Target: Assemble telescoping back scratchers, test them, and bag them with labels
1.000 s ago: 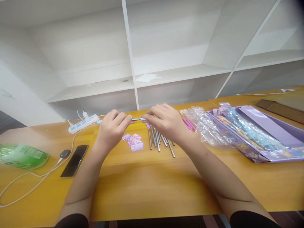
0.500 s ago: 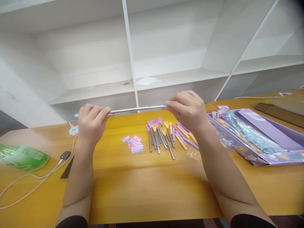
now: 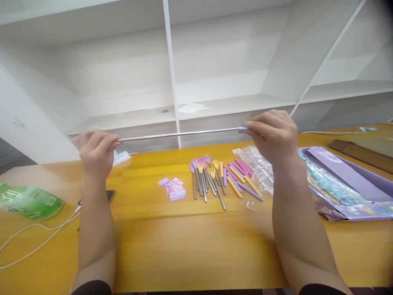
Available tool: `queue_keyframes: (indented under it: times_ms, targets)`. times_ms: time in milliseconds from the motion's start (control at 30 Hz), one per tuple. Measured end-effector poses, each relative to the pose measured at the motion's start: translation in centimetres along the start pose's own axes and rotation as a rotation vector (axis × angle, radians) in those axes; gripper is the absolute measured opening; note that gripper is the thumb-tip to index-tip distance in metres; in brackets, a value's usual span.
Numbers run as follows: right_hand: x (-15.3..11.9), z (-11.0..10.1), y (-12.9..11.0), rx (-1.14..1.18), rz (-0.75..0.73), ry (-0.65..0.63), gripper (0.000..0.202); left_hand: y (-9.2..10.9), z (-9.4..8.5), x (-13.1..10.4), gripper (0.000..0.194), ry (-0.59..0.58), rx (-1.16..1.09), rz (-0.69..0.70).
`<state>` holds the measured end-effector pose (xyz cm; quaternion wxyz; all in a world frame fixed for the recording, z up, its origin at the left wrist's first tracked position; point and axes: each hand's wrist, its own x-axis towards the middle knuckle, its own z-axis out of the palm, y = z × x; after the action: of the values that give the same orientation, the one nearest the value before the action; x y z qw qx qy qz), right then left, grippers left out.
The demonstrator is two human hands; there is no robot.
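A thin silver telescopic back scratcher (image 3: 181, 133) stretches level between my two hands above the table. My left hand (image 3: 97, 149) is closed around one end and slightly blurred. My right hand (image 3: 272, 137) pinches the other end, where a bit of light blue shows; the rest of that end is hidden by the fingers. Below, on the table, lie several back scratcher heads on metal rods (image 3: 202, 176), with purple, pink and yellow hand shapes. Beside them are several purple, pink and yellow handle tubes (image 3: 235, 189). Small purple printed cards (image 3: 175, 188) sit to their left.
An open purple box (image 3: 331, 159) with wrapped items stands at the right, beside clear plastic bags (image 3: 260, 174). A green pouch (image 3: 30, 201), a white cable (image 3: 37, 256) and a dark phone-like object (image 3: 111, 196) are at the left. White shelves (image 3: 221, 61) rise behind the table.
My hands have moved apart, left hand leftward and right hand rightward, and the silver rod between them shows much longer. The light blue end at the left no longer shows.
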<state>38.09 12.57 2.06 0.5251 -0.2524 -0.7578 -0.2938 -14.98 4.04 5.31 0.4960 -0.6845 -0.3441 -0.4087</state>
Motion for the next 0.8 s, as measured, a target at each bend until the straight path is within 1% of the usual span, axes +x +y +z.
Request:
queue_keyframes:
  times_ms: [33, 67, 100, 133, 167, 233, 267, 300, 333, 433, 467, 567, 633, 800]
  targets:
    - [-0.4, -0.4, 1.3, 0.006, -0.008, 0.046, 0.025, -1.1, -0.2, -0.4, 0.019, -0.005, 0.004, -0.028]
    - [-0.8, -0.8, 2.8, -0.002, 0.014, 0.069, 0.031, -2.1, -0.5, -0.7, 0.019, 0.019, 0.005, -0.057]
    - [-1.2, -1.2, 4.2, -0.026, 0.044, 0.108, 0.039, -3.1, -0.8, -1.0, 0.021, 0.059, 0.005, -0.071]
    - [-1.5, -1.6, 5.6, -0.072, 0.113, 0.149, 0.046, -3.9, -1.0, -1.3, 0.021, 0.071, 0.005, -0.062]
    - [-1.7, -1.9, 6.8, -0.131, 0.218, 0.116, 0.049, -4.5, -1.2, -1.5, 0.022, 0.109, 0.001, -0.035]
    - [-1.9, -2.5, 8.4, -0.258, 0.424, 0.072, 0.052, -5.0, -1.3, -1.7, 0.02, 0.076, -0.014, -0.058]
    - [-1.9, -2.8, 8.7, -0.3, 0.5, 0.046, 0.051, -4.8, -1.3, -1.7, 0.02, 0.053, -0.02, -0.076]
    - [-1.8, -3.1, 8.8, -0.32, 0.543, 0.033, 0.049, -4.6, -1.3, -1.6, 0.02, 0.033, -0.025, -0.098]
    - [-1.8, -3.5, 8.6, -0.319, 0.555, 0.03, 0.044, -4.3, -1.3, -1.6, 0.021, 0.022, -0.027, -0.114]
    - [-1.8, -4.5, 7.2, -0.264, 0.517, 0.03, 0.018, -3.7, -1.4, -1.4, 0.022, 0.03, -0.014, -0.126]
    - [-1.8, -4.9, 6.7, -0.247, 0.518, 0.024, 0.015, -3.7, -1.5, -1.3, 0.022, 0.029, -0.002, -0.129]
    - [-1.9, -5.4, 5.7, -0.217, 0.556, 0.003, 0.031, -4.1, -1.9, -1.3, 0.02, 0.046, 0.028, -0.11]
    - [-1.9, -5.4, 5.4, -0.197, 0.565, 0.002, 0.035, -4.3, -2.1, -1.3, 0.019, 0.066, 0.028, -0.087]
    - [-1.8, -4.8, 5.3, -0.164, 0.586, 0.075, 0.04, -4.2, -2.1, -1.2, 0.016, 0.086, 0.017, -0.063]
